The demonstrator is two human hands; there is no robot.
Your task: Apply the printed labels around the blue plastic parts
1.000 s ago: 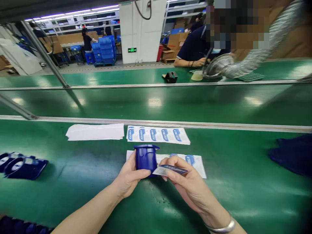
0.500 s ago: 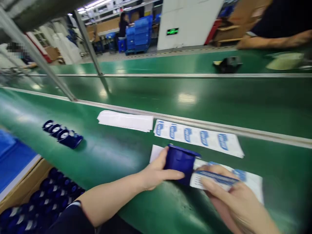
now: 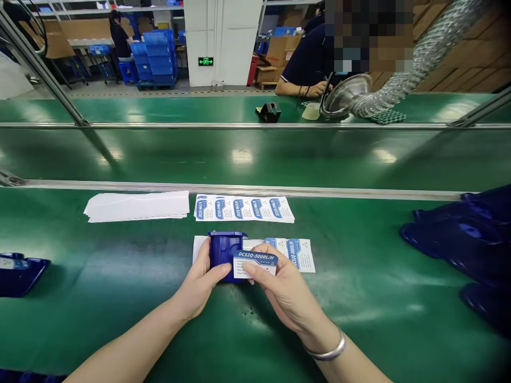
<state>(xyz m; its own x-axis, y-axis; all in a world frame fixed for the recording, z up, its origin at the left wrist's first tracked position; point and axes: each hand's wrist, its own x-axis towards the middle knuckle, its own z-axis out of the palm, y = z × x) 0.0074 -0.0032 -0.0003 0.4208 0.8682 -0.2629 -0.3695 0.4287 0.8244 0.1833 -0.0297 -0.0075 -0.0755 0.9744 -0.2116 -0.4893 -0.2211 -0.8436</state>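
The left hand (image 3: pixel 195 287) gripped the blue housing (image 3: pixel 224 254) by its side, likely stiff and slick; the right hand (image 3: pixel 285 290) pinched the label (image 3: pixel 255 261), probably thin and easily creased, by its lower edge, just beside the left thumb

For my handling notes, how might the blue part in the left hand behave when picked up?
The blue part is probably stiff: its walls show no visible bend in the left hand. Its glossy surface may be slippery.
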